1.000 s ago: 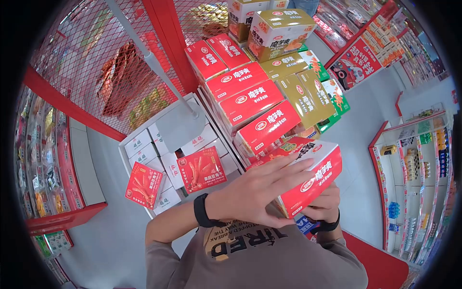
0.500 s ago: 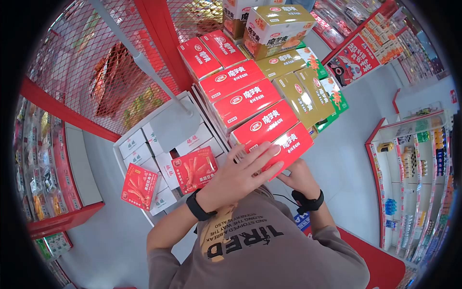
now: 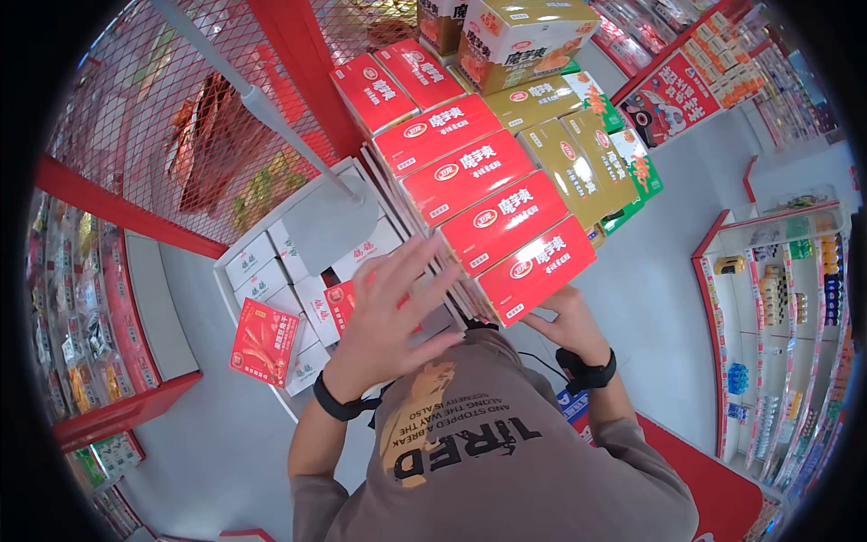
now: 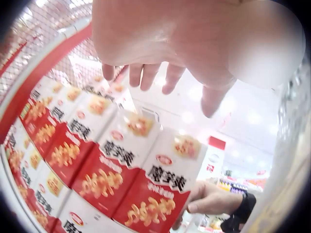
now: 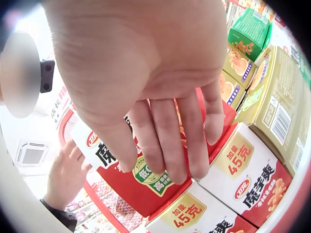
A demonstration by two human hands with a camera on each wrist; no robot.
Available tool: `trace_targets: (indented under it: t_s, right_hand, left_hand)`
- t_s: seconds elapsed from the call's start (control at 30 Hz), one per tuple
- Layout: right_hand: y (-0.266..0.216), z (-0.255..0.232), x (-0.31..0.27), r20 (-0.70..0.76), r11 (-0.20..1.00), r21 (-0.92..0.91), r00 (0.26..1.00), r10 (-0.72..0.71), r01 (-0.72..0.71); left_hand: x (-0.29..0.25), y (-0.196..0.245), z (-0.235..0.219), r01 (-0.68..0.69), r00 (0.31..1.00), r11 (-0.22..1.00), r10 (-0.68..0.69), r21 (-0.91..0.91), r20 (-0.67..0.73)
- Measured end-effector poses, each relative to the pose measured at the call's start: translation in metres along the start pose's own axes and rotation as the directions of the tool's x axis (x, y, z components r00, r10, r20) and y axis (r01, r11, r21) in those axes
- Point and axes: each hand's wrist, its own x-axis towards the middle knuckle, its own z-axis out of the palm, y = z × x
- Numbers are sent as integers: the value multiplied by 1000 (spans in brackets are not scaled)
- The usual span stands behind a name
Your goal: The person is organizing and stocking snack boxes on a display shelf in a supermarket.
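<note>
In the head view, the nearest red box [image 3: 535,269] lies at the near end of a row of similar red boxes [image 3: 479,172]. My left hand [image 3: 388,312] is raised just left of that row, fingers spread and holding nothing; in the left wrist view the hand [image 4: 165,43] hangs above the box fronts [image 4: 155,179]. My right hand [image 3: 574,327] is at the near right side of the nearest box. The right wrist view shows the fingers of my right hand [image 5: 141,68] extended, lying against a red box side [image 5: 141,189].
Gold boxes [image 3: 578,167] and green boxes [image 3: 637,163] adjoin the row on the right. To the left, a white bin [image 3: 230,280] holds white boxes and two flat red packs, with a grey plate [image 3: 330,230] on a pole above. Red mesh fencing stands behind.
The red box held between both hands has come down at the row's near end, square with its neighbours. My left hand has let go and moved left; my right hand remains beside the box.
</note>
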Motion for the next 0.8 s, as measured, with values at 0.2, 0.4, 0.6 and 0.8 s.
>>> trace_targets:
  t_s: [0.2,0.4,0.6,0.8]
  right_hand:
    - [-3,-17,-8,306,985,128,949,72,-116]
    - [-28,-10,10,603,963,219,798,-6,-158]
    - [-30,22,14,729,956,218,684,-27,-195]
    - [-41,24,12,773,969,173,634,-21,-179]
  left_hand:
    - [-137,-83,-39,809,453,552,-806,-205,-382]
    - [-187,-88,26,878,357,343,-934,-334,-18]
    - [-183,-99,84,860,272,124,-932,-495,239]
    - [-187,-91,68,726,326,-32,-863,-687,385]
